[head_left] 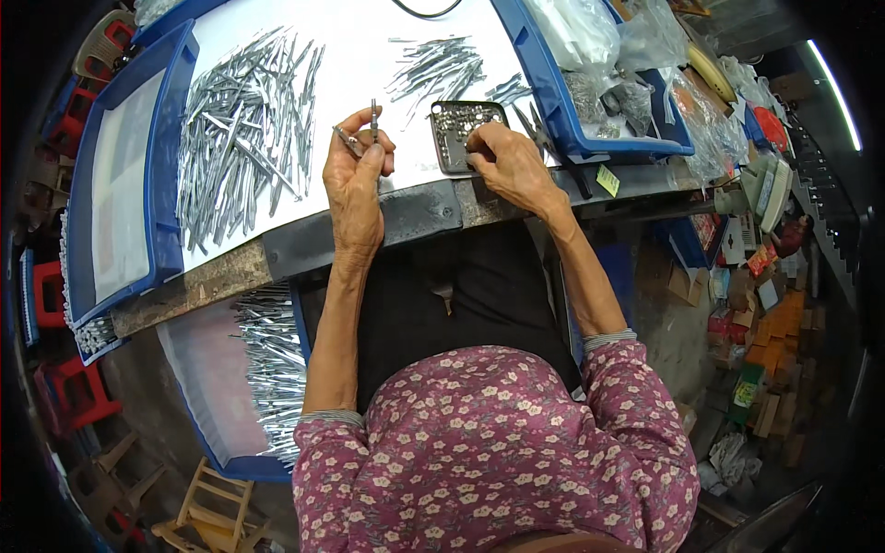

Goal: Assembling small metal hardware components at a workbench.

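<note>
My left hand [355, 189] is raised above the table's near edge, its fingers closed on slim silvery metal pieces. One metal piece [374, 120] stands upright above the thumb, and another [348, 141] slants out by the index finger. To the right, my right hand [516, 168] reaches over a small dark tray [457, 167] with rounded corners. Many tiny shiny metal parts [458, 122] lie in that tray. Thumb and index finger of the right hand are pinched together at its right side; whatever they hold is too small to make out.
A large pile of slim metal strips [244, 138] covers the white sheet at left, with a smaller pile [438, 66] at the back. Pliers [537, 129] lie right of the tray. Blue bins [166, 166] flank the work area; another bin [241, 468] with metal strips sits below.
</note>
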### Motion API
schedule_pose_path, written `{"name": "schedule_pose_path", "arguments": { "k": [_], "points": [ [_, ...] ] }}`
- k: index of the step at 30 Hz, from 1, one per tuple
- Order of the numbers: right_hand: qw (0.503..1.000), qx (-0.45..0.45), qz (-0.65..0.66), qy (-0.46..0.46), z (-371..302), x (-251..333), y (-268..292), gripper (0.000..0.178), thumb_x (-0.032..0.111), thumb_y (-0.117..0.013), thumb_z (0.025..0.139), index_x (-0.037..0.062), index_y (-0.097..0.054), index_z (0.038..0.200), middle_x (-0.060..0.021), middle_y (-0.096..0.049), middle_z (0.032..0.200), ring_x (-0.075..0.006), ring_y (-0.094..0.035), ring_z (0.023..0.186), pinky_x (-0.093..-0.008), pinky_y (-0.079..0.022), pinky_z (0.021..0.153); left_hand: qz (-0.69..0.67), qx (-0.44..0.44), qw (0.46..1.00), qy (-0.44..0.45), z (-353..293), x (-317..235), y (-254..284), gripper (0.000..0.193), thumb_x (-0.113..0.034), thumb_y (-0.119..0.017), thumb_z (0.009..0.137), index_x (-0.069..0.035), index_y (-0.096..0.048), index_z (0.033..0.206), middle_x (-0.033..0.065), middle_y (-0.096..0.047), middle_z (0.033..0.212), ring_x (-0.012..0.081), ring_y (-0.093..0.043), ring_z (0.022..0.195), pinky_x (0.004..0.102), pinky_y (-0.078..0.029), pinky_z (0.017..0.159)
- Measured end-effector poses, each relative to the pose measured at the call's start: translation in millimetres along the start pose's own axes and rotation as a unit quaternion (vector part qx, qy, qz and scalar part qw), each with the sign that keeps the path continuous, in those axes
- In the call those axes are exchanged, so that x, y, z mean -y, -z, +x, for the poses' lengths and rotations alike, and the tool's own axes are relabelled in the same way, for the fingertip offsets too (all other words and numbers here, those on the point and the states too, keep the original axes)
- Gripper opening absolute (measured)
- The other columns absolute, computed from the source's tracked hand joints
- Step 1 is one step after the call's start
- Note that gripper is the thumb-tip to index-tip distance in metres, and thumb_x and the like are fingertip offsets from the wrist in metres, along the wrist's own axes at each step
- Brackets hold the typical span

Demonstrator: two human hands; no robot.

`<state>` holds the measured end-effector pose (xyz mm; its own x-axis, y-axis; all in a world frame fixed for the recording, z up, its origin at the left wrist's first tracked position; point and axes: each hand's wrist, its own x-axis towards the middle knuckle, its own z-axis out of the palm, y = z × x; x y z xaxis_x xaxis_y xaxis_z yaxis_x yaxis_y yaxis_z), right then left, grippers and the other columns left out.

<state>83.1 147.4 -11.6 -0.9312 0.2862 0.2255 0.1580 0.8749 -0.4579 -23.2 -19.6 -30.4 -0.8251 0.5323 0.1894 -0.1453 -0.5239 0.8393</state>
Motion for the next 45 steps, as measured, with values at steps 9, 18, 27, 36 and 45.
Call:
{"name": "schedule_pose_path", "arguments": {
  "k": [9,18,27,36,45],
  "points": [
    [1.0,-0.008,-0.019,0.013,5,2,-8,0.011,0.008,-0.054,0.075,-0.0031,-0.052,0.077,-0.0171,-0.054,0.066,-0.0317,-0.055,0.061,-0.0386,-0.043,0.058,-0.022,0.003,1.0,0.004,0,0,0,0.027,-0.003,-0.047,0.084,0.001,-0.045,0.11,0.0029,-0.053,0.08,0.0069,-0.044,0.067,0.0202,-0.039,0.063],
    [0.993,-0.047,-0.06,0.091,6,0,-12,0.015,0.009,-0.053,0.075,-0.0009,-0.043,0.072,-0.0189,-0.049,0.063,-0.0379,-0.05,0.059,-0.0437,-0.039,0.054,0.051,0.005,0.999,-0.012,-5,0,-3,0.027,-0.003,-0.043,0.084,-0.002,-0.047,0.111,0.0011,-0.05,0.078,0.0061,-0.041,0.064,0.0201,-0.038,0.059],
    [0.995,-0.019,-0.082,0.047,8,-2,-15,0.016,0.014,-0.053,0.075,0.0003,-0.045,0.074,-0.0182,-0.05,0.064,-0.0371,-0.051,0.061,-0.0442,-0.039,0.054,0.107,0.02,0.994,-0.012,-3,-4,-7,0.026,-0.004,-0.042,0.085,-0.003,-0.048,0.11,0.0004,-0.047,0.077,0.0055,-0.039,0.063,0.02,-0.036,0.056],
    [0.993,-0.047,-0.085,0.064,6,-9,-24,0.019,0.018,-0.052,0.074,0.0017,-0.044,0.072,-0.0159,-0.048,0.063,-0.036,-0.05,0.06,-0.0436,-0.04,0.053,0.121,0.033,0.992,0.001,-8,0,-8,0.024,-0.005,-0.043,0.087,-0.004,-0.047,0.112,-0.001,-0.045,0.076,0.0044,-0.037,0.063,0.0176,-0.032,0.054],
    [0.981,-0.141,-0.018,0.132,4,-5,-22,0.02,0.009,-0.051,0.076,-0.0011,-0.037,0.087,-0.0174,-0.043,0.07,-0.0369,-0.046,0.065,-0.044,-0.037,0.059,0.089,0.023,0.996,-0.008,-4,0,-8,0.028,-0.004,-0.047,0.086,-0.001,-0.044,0.114,0.0003,-0.047,0.076,0.0052,-0.039,0.061,0.0179,-0.032,0.054]
  ]
}}
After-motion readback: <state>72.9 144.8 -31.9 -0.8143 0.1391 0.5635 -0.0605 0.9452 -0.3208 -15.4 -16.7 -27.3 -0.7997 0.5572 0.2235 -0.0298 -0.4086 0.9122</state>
